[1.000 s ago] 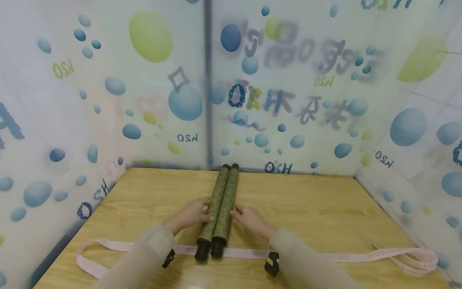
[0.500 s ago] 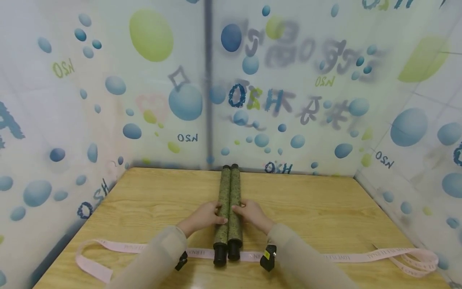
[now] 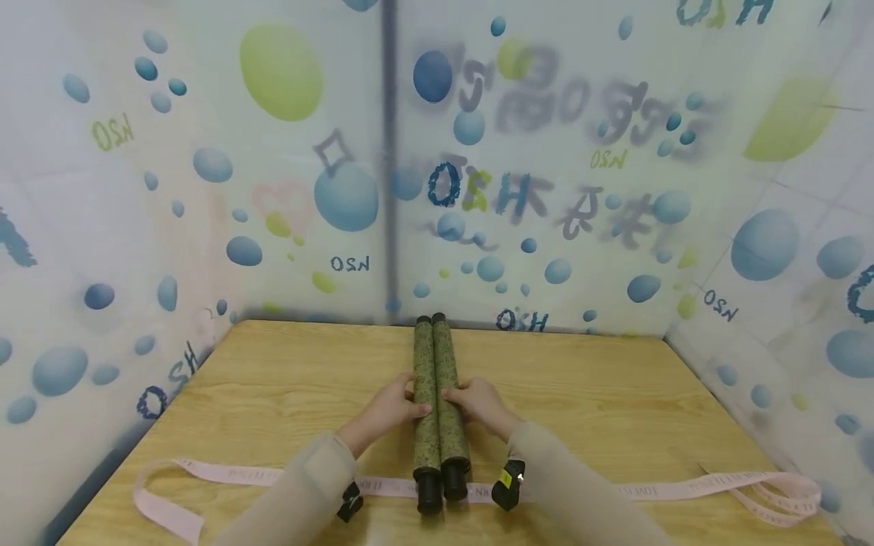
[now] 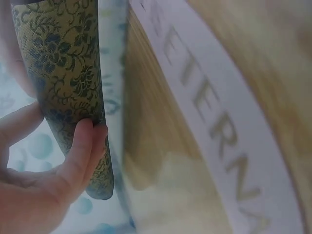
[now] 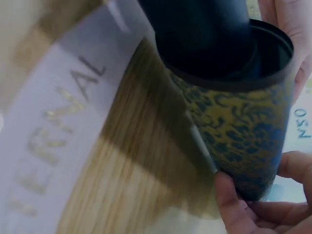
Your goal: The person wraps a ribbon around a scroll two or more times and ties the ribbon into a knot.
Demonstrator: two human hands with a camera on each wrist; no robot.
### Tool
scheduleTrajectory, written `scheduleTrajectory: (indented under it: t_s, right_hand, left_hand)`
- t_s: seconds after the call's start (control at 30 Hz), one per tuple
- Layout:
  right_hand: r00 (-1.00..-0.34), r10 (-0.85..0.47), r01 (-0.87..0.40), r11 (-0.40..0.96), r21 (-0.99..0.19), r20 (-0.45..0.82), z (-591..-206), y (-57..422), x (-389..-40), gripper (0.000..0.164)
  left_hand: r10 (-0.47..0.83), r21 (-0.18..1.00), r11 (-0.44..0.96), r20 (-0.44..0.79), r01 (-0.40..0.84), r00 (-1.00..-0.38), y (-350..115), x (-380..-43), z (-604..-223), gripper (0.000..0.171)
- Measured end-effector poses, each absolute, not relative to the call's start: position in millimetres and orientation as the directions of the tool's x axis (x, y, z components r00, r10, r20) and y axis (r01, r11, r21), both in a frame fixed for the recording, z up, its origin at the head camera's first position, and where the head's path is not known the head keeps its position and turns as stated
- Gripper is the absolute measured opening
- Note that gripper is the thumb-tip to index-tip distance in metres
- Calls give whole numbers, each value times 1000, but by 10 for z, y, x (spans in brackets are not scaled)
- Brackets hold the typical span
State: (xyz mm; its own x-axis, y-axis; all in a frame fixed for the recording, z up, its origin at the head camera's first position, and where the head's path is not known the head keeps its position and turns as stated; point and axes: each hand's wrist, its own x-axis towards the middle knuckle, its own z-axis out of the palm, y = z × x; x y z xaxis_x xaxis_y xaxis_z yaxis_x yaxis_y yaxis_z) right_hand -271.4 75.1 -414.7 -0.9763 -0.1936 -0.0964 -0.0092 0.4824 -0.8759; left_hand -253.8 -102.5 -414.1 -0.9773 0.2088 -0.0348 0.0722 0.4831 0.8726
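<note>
A double-rolled scroll in green-gold brocade lies lengthwise on the wooden table [image 3: 601, 409], its left roll [image 3: 425, 379] and right roll [image 3: 445, 364] side by side. Black end caps [image 3: 440, 485] point toward me. My left hand [image 3: 391, 409] grips the left roll at its middle, and my right hand [image 3: 479, 403] grips the right roll. In the left wrist view my fingers [image 4: 80, 151] curl under the brocade [image 4: 58, 63]. The right wrist view shows a black cap [image 5: 204, 34] and my fingers [image 5: 234, 204] under the patterned roll [image 5: 243, 131].
A long pink printed ribbon [image 3: 239, 474] runs across the table's near side under the scroll's caps, looping at both ends [image 3: 771, 489]. Its lettering shows in both wrist views [image 4: 214, 112] [image 5: 53, 122]. Bubble-patterned plastic walls [image 3: 205, 189] enclose the table on three sides.
The scroll's near end has swung from left to right, so it now lies nearly straight. Both hands went from touching its sides to gripping the rolls.
</note>
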Motion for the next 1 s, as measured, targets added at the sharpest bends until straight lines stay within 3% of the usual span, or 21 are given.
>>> scheduleTrajectory:
  t_s: [0.3,0.57,0.83,0.93,1.0]
  right_hand:
    - [-969,-224,-20,493,-870,-105,-3941,884,-2433,35]
    - [-953,-257,1,524,-851,-159,-3999,1012,-2070,38]
    - [-941,-284,0,541,-841,-182,-4138,1114,-1911,45]
    - [-936,-333,-117,600,-791,-114,-4147,1167,-1885,35]
    - [-925,-376,-229,666,-710,-55,-4158,1212,-1865,27]
  left_hand:
    - [302,909,408,-44,87,-952,-958,-2308,-3960,81]
    - [407,923,380,-109,60,-907,-903,-2058,-4025,90]
    - [452,904,422,-145,68,-880,-896,-1913,-4116,80]
    - [441,868,486,-144,101,-886,-914,-1891,-4135,75]
    - [419,806,569,-113,164,-901,-938,-1869,-4154,57]
